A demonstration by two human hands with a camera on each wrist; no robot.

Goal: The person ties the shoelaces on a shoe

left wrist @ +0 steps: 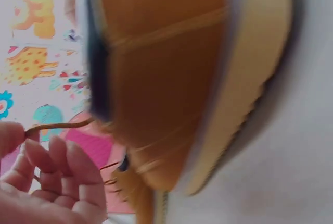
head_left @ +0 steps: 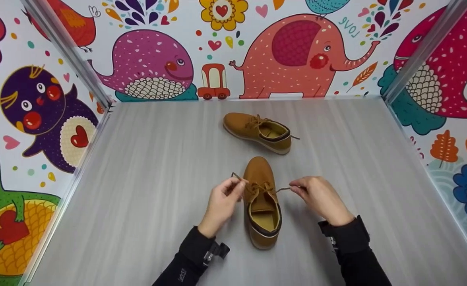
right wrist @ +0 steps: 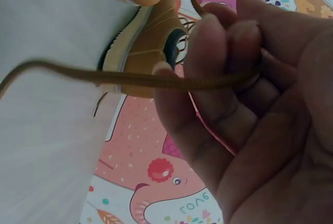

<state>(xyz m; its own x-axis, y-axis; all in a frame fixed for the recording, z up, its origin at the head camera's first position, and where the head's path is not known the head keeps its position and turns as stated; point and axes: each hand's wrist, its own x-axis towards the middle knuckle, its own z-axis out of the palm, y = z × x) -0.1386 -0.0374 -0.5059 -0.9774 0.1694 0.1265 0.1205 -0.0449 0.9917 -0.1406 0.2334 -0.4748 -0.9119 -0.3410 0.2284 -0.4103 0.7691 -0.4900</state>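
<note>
A tan lace-up shoe (head_left: pixel 258 170) stands upright on the floor between the two hands, toe pointing away from me. At its left side my left hand (head_left: pixel 221 204) pinches one end of the brown shoelace (left wrist: pixel 60 126) between thumb and forefinger, with a short tip sticking out beyond the fingers. To the right of the shoe, my right hand (head_left: pixel 324 198) pinches the other lace end (head_left: pixel 283 189), drawn out sideways from the eyelets. The right wrist view shows this lace (right wrist: pixel 130 80) running across the curled fingers. The laces cross over the tongue; any knot there is too small to tell.
A second tan shoe (head_left: pixel 239 126) sits farther back, turned sideways with its toe to the left and its lace tied. Cartoon-printed walls (head_left: pixel 217 47) border the grey floor (head_left: pixel 157 159) at the back and both sides.
</note>
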